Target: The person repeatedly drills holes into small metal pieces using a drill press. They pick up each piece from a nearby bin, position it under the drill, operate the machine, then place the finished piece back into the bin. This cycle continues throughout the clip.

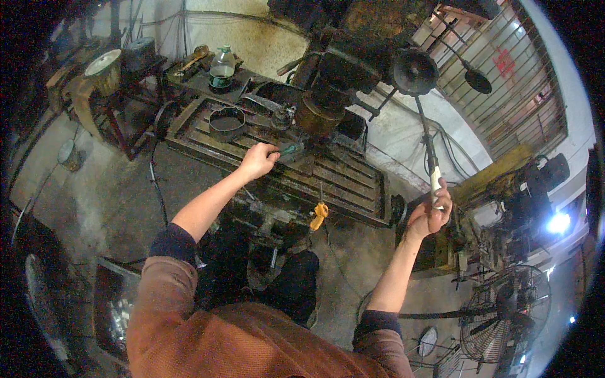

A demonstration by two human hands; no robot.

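My left hand [259, 160] is closed, its fingertips pinching a small dark green piece [288, 150] over the slotted machine table [343, 183]. The exact kind of that piece is unclear. Just beyond it hangs the dark machine head [321, 110], whose lower parts are hard to make out. On the right, my right hand [432, 211] wraps round the pale handle [436, 179] of a long lever that runs up to a round dark hub [416, 70]. A yellow-handled tool [319, 215] sits at the table's front edge, between my forearms.
A dark round pan [227, 123] rests on the table's left part. Behind it stands a clear bottle [222, 69] with a green label. A second lever [477, 80] sticks out at upper right. A pale-topped bucket [103, 63] is far left; a caged fan [504, 312] stands lower right.
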